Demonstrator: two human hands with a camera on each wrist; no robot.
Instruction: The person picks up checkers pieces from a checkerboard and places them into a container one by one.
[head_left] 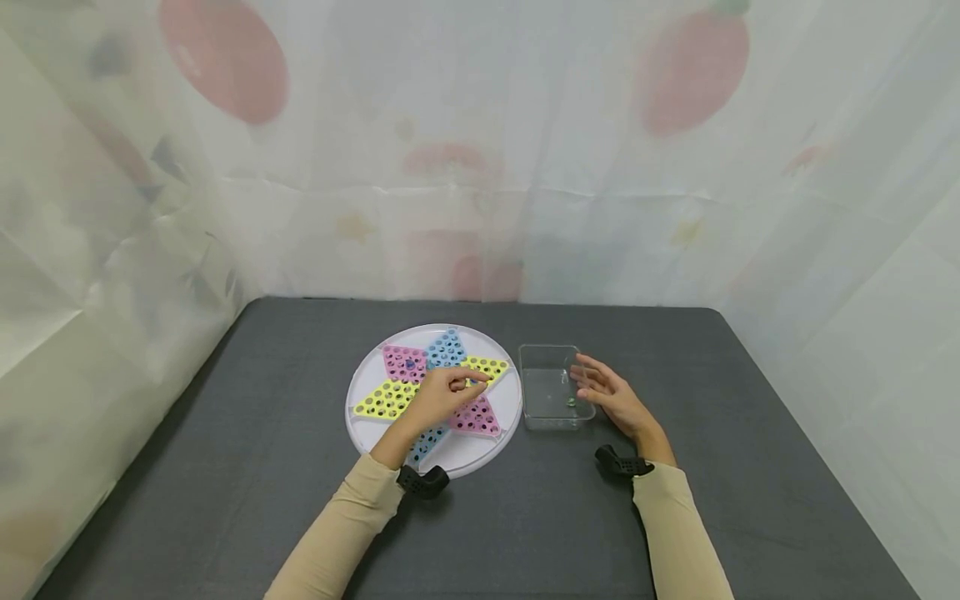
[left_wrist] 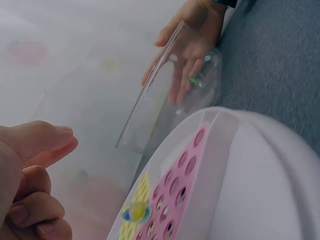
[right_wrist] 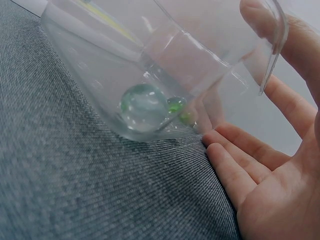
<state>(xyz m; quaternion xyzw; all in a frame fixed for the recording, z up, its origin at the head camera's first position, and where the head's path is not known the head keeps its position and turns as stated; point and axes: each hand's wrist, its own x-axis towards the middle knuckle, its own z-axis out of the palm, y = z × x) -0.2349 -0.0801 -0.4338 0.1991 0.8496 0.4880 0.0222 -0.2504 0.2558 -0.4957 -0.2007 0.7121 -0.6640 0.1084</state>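
My left hand (head_left: 442, 396) hovers over a round white Chinese checkers board (head_left: 360, 433), its middle to little fingers curled. Its thumb and index fingertips come together in the left wrist view, with nothing visible between them. A blue-and-yellow marble (left_wrist: 137, 212) sits on the yellow section. My right hand (head_left: 615, 400) rests at the right side of a clear plastic box (head_left: 547, 417), its fingers fairly straight along the wall. Inside the box lie a pale clear marble (right_wrist: 144, 106) and a green marble (right_wrist: 175, 104), in the corner near the right fingers.
The board has pink, blue and yellow perforated sections, with a few marbles seated in them, such as a blue one (head_left: 410, 364). Board and box stand side by side on a dark grey table (head_left: 525, 525). Fruit-printed curtains (head_left: 360, 167) surround the table's back and sides.
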